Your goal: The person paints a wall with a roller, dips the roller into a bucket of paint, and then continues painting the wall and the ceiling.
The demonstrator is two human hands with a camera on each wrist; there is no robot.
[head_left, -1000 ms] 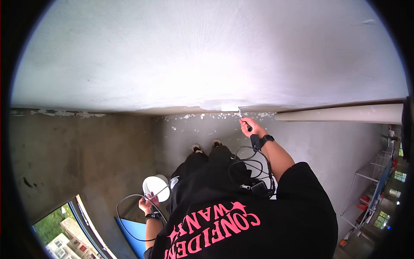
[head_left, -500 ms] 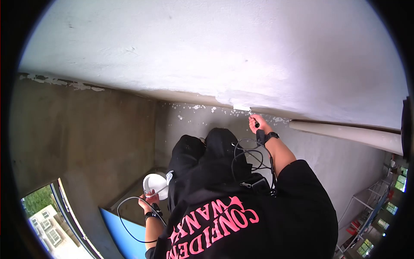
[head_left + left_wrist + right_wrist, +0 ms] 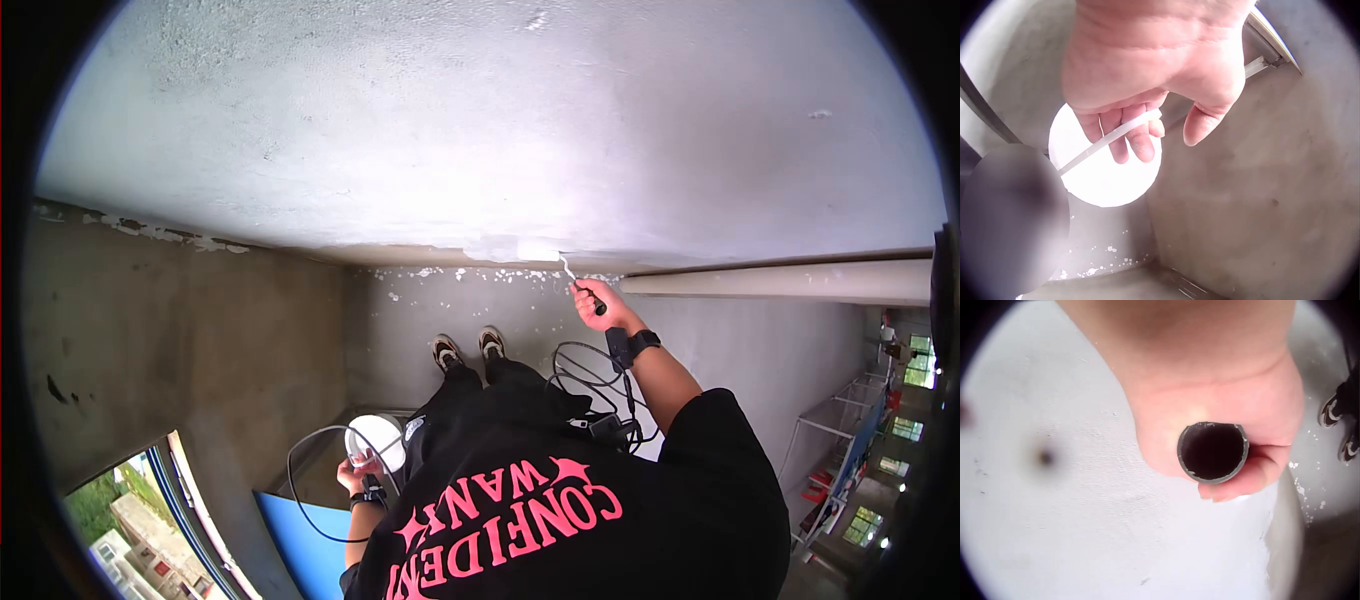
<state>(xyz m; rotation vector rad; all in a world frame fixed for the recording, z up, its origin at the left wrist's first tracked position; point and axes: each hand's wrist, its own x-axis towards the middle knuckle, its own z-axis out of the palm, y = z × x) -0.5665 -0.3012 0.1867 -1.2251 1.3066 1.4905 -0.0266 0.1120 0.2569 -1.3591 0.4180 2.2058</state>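
Observation:
My right hand point(image 3: 603, 303) grips the dark handle of a paint roller point(image 3: 568, 268), its thin shank reaching up to the base of the pale wall point(image 3: 430, 130). The white roller head blends into the white paint there. From the right wrist, the hollow round end of the handle point(image 3: 1212, 453) faces the camera, with fingers wrapped round it. My left hand point(image 3: 1157, 69) holds a white bucket point(image 3: 1110, 187) by its pale bail handle point(image 3: 1100, 142), which lies across the fingers. The bucket hangs beside my left leg; its inside looks bright white.
White spatters dot the grey floor point(image 3: 460, 310) along the wall's foot. A pale pipe point(image 3: 780, 281) runs along the wall at right. Black cables point(image 3: 585, 370) loop near my right arm. A blue panel point(image 3: 305, 540) and a window point(image 3: 140, 520) are at lower left.
The head view has tilted and swung, so both shoes show again after being mostly hidden. My right hand stays low along the wall with the roller; my left keeps hold of the bucket.

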